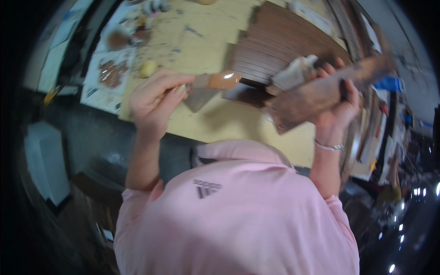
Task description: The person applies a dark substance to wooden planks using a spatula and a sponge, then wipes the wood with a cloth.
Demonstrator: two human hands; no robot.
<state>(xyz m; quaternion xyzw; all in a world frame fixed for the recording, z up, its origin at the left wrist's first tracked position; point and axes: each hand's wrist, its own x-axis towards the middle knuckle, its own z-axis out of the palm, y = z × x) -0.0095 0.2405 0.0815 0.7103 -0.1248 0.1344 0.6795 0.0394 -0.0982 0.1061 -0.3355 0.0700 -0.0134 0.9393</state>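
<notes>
My left hand [153, 98] is closed in a pinch around a putty knife [200, 82]. A glossy lump of brown putty [223, 79] sits on the knife's outer end, to the left of and apart from the board. My right hand [337, 110] grips a brown wooden board [316, 96], tilted up to the right, with fingers wrapped over its far edge and the thumb on its face. The board's face looks blotchy, with darker patches. A crumpled whitish rag [293, 72] shows just beyond the board; whether my right fingers touch it, I cannot tell.
Brown grooved panels [275, 39] lie on the yellow table [197, 123]. At the left, a white sheet [98, 98] bears a brown putty smear [112, 74], beside a blurred cup [117, 39] and a yellow lump [148, 68]. Long boards [366, 133] line the right side.
</notes>
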